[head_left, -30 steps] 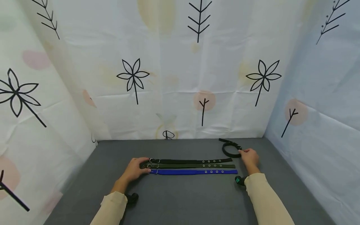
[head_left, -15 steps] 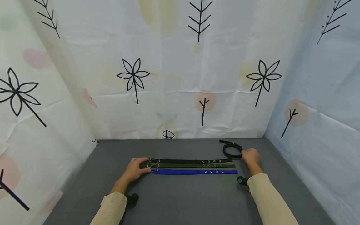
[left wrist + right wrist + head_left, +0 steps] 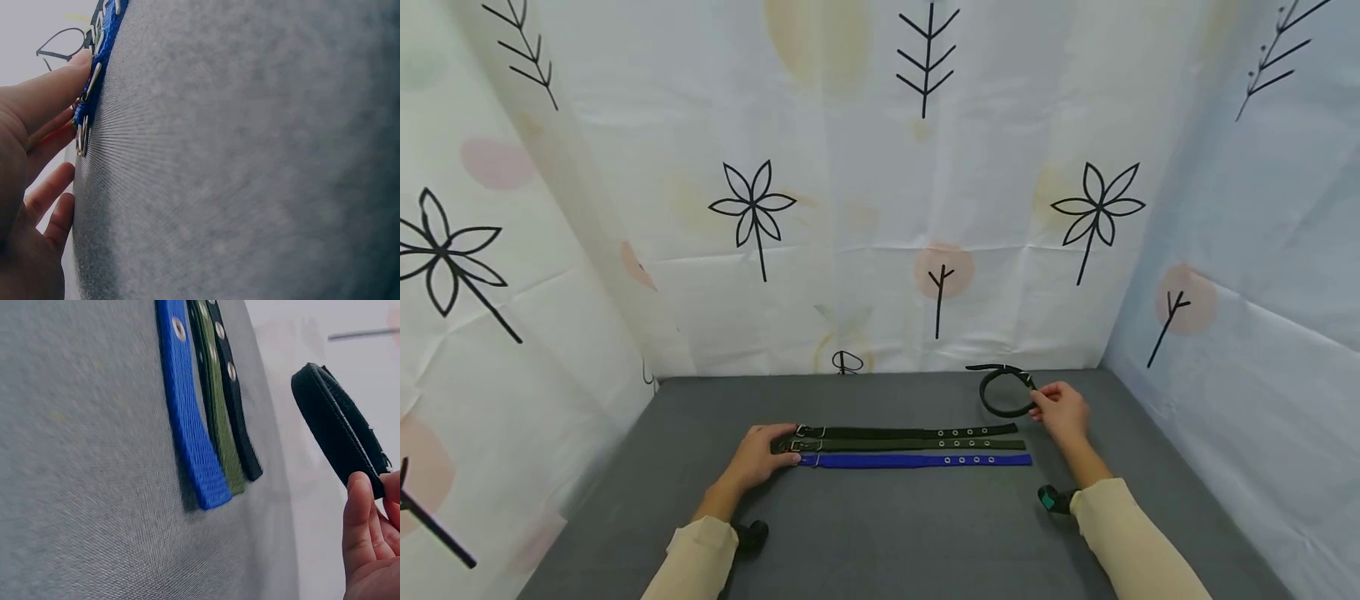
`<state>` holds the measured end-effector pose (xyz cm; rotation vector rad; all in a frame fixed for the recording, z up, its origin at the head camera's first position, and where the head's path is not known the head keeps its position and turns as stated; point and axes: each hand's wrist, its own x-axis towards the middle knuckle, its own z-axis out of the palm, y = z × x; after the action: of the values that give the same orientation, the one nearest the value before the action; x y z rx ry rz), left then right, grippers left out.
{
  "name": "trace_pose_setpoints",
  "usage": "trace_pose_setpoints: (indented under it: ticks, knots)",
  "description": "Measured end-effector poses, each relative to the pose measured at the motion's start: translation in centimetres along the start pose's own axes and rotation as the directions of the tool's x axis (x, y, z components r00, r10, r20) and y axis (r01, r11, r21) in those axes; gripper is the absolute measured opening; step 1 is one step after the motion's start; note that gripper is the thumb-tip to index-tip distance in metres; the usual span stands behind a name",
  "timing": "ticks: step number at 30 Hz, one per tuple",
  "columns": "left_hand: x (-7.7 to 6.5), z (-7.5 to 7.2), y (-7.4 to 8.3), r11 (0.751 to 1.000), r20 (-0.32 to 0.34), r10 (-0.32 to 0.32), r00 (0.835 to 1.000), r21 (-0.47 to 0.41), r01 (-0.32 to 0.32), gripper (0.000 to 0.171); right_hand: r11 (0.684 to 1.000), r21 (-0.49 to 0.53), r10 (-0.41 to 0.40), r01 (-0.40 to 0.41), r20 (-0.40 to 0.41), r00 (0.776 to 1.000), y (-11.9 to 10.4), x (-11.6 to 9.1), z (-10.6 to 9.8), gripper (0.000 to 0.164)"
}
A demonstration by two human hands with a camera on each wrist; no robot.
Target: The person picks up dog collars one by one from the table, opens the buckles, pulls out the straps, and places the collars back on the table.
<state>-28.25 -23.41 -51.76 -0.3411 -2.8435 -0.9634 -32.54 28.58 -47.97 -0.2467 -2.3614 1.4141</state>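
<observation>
Three strap collars with buckles and eyelets lie flat side by side: black (image 3: 880,433) at the back, olive green (image 3: 887,446) in the middle, blue (image 3: 880,461) nearest. My left hand (image 3: 751,460) rests at their buckle ends, index finger by the black one. In the left wrist view, its thumb (image 3: 65,78) touches the blue collar (image 3: 111,31) beside metal rings. My right hand (image 3: 1062,414) pinches a dark collar coiled into a loop (image 3: 983,398). In the right wrist view, the looped collar (image 3: 328,419) hangs off the surface between thumb and fingers.
A grey tabletop (image 3: 880,533) lies beneath everything. White printed cloth (image 3: 850,308) stands behind it and along both sides. A dark wrist-worn device (image 3: 751,535) sits at the left wrist, and another (image 3: 1054,498) at the right.
My right hand has lifted the looped collar and tilted it up, slightly left, with its tail now nearly level. My left hand and the three flat collars stay in place.
</observation>
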Motion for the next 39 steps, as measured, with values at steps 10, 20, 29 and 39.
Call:
trace_pose_setpoints:
  ticks: [10,20,29,39]
  knots:
    - [-0.1,0.4,0.0,0.999,-0.002,-0.032,0.999,-0.006,0.032,0.052,0.988,0.095,-0.128,0.126,0.013,0.992,-3.2,-3.1,0.5,0.012]
    - [-0.3,0.6,0.2,0.999,-0.040,-0.040,0.998,0.002,0.040,0.050,0.950,0.269,-0.193,0.156,0.117,0.974,-6.5,-6.1,1.8,0.012]
    - [-0.5,0.5,0.9,0.999,-0.060,-0.032,0.998,0.014,0.033,0.047,0.930,0.299,-0.277,0.214,0.186,0.943,-7.8,-8.5,3.3,0.010]
    - [0.3,0.5,4.5,0.986,-0.131,0.018,0.991,-0.162,-0.039,0.041,0.904,0.290,-0.377,0.315,0.192,0.906,-8.0,-10.2,5.0,0.009]
